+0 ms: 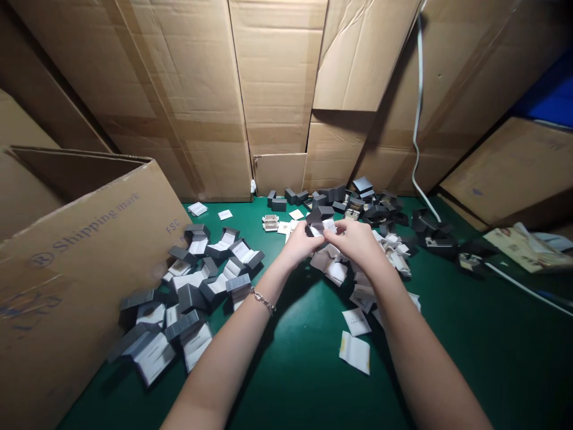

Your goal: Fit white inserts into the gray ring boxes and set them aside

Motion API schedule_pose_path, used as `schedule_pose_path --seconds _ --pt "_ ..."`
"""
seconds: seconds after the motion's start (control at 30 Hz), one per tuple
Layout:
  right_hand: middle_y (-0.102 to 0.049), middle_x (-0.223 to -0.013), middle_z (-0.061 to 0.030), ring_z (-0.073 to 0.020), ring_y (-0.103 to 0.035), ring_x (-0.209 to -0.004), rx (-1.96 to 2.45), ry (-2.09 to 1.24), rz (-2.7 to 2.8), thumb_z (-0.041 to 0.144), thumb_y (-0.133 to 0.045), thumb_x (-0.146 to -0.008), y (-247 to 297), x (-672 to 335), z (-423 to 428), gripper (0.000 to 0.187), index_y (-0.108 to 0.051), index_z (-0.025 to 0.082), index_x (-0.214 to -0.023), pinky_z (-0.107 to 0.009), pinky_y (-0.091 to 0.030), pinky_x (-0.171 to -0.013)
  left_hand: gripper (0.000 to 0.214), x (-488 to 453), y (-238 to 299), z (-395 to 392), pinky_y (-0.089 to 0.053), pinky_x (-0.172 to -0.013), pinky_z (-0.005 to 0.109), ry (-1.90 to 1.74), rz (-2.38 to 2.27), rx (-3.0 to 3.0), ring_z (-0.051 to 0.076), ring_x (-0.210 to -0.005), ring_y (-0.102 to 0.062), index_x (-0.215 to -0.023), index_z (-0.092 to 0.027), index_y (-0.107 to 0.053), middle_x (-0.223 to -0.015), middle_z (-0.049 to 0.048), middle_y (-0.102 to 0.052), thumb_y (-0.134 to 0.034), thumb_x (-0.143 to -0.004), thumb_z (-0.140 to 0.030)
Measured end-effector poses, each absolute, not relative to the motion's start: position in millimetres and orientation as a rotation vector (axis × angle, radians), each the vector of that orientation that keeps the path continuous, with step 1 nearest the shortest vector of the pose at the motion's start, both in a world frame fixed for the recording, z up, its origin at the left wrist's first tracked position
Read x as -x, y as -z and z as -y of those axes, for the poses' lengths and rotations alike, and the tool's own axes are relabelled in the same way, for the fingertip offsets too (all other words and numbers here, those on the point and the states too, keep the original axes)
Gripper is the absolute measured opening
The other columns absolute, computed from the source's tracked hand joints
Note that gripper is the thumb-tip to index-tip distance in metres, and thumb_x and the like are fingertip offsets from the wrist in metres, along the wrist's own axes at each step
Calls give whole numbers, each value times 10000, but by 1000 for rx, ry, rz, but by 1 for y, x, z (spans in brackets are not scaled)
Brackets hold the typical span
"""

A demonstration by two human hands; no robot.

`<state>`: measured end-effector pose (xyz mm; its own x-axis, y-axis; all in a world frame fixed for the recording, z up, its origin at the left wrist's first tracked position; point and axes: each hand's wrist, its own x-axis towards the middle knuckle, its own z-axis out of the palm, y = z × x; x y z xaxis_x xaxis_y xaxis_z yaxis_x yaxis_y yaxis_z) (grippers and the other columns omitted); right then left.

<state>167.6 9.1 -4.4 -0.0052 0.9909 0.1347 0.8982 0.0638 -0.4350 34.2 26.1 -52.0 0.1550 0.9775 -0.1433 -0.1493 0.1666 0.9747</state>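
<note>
Over the middle of the green table, my left hand is closed on a small dark jewellery-style box with its lid up. My right hand has thumb and fingers pinched at a small white insert at the box's right side. Whether the insert is inside the box or partly out, I cannot tell. Beneath the hands lies a heap of loose white inserts. Many open dark boxes with white linings are piled left of my left arm. A folded white paper lies nearer me.
A large cardboard carton stands at the left. Several closed and open dark boxes line the back, before a wall of stacked cartons. A white cable hangs down at the right. Papers lie at the far right.
</note>
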Motion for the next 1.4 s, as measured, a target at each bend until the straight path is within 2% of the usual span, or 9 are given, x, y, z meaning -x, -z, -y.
schedule_pose_path --seconds 0.1,0.2,0.3,0.43,0.63,0.8,1.03,1.27,1.4 --pt "-623 -636 -23 -163 -540 -643 1875 -315 1946 356 -508 -750 3 -166 -8 227 -581 190 -614 -247 -339 -588 525 -35 54 -25 -426 -536 181 -1072 -1065 -1137 70 -564 -514 -1123 -174 -546 -765 -7 -622 -720 -628 -154" --pt "-632 -657 -27 -165 -551 -656 1863 -294 1919 348 -519 -753 1 -164 -7 219 -593 185 -626 -246 -364 -626 809 -36 56 -24 -433 -535 194 -1079 -1009 -1176 77 -610 -527 -1360 -203 -371 -998 57 -641 -719 -629 -176" --pt "-677 -785 -51 -192 -605 -759 1858 -323 1777 346 -553 -742 2 -163 -8 222 -651 173 -841 -254 -409 -716 967 -38 56 -22 -446 -540 212 -1099 -970 -1185 91 -661 -545 -1442 -220 -211 -1207 121 -570 -724 -623 -198" --pt "-687 -883 -64 -211 -646 -830 1771 -407 1569 365 -599 -732 6 -160 -7 509 -507 171 -1194 -284 -450 -775 845 -40 53 -20 -479 -630 248 -1127 -971 -1240 138 -761 -589 -1355 -195 -323 -1175 128 -588 -726 -612 -199" --pt "-676 -944 -94 -206 -663 -776 1634 -396 1506 368 -637 -730 10 -154 -4 525 -450 181 -1183 -306 -492 -755 729 -44 50 -15 -469 -843 295 -1181 -1027 -1339 192 -987 -588 -1249 -179 -380 -1160 113 -585 -710 -599 -156" --pt "-689 -884 -62 -236 -668 -775 1484 -367 1568 307 -619 -722 20 -155 -10 447 -478 206 -1134 -374 -509 -753 649 -43 51 -17 -479 -803 298 -1213 -1007 -1338 149 -877 -596 -1205 -189 -381 -1117 85 -581 -692 -636 -177" --pt "-673 -895 -65 -260 -642 -778 1537 -188 1672 290 -601 -717 31 -166 -18 492 -490 212 -1189 -406 -496 -742 591 -37 44 -15 -467 -567 235 -1062 -984 -1316 84 -642 -544 -1153 -193 -388 -1007 51 -584 -700 -651 -179" --pt "-651 -1038 -87 -201 -619 -716 1432 -277 1805 305 -603 -721 30 -180 -27 506 -536 186 -1208 -383 -517 -748 652 -30 32 -13 -526 -658 281 -901 -920 -1155 160 -863 -610 -1204 -213 -393 -1146 96 -575 -740 -652 -210" --pt "-580 -1268 -127 -262 -604 -1055 1337 -190 2036 257 -630 -725 33 -187 -29 578 -513 174 -1285 -416 -484 -927 754 -30 33 -11 -535 -660 298 -828 -950 -1225 201 -911 -614 -1305 -199 -358 -1184 135 -567 -739 -655 -226"
